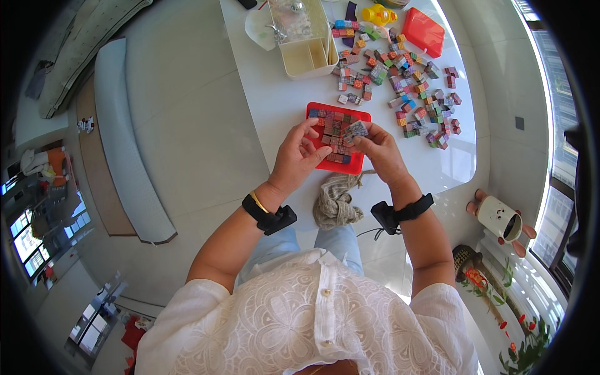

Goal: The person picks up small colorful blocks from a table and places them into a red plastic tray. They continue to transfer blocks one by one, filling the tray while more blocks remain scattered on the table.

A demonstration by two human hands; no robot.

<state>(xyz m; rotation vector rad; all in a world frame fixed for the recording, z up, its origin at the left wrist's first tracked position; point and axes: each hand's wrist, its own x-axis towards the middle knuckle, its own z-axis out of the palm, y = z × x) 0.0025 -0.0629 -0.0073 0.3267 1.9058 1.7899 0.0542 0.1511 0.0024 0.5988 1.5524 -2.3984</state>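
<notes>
A shallow red plastic tray (360, 166) lies before me, with several rows of small patterned blocks (333, 123) laid in it. Between the thumb and fingers of my right hand (382, 149) is a grey patterned block piece (355, 132), held over the tray's right side. Whether it is one block or several together, I cannot tell. My left hand (302, 152) hovers at the tray's left edge, fingers apart and holding nothing. Its thumb reaches over the lower blocks.
Loose patterned blocks (422, 101) are scattered across the white table (262, 93) to the right. Behind the tray stands a cream compartment box (304, 70). A red lid (424, 33) and a yellow toy (378, 15) lie farther back. A knotted cloth (338, 204) hangs by the front edge.
</notes>
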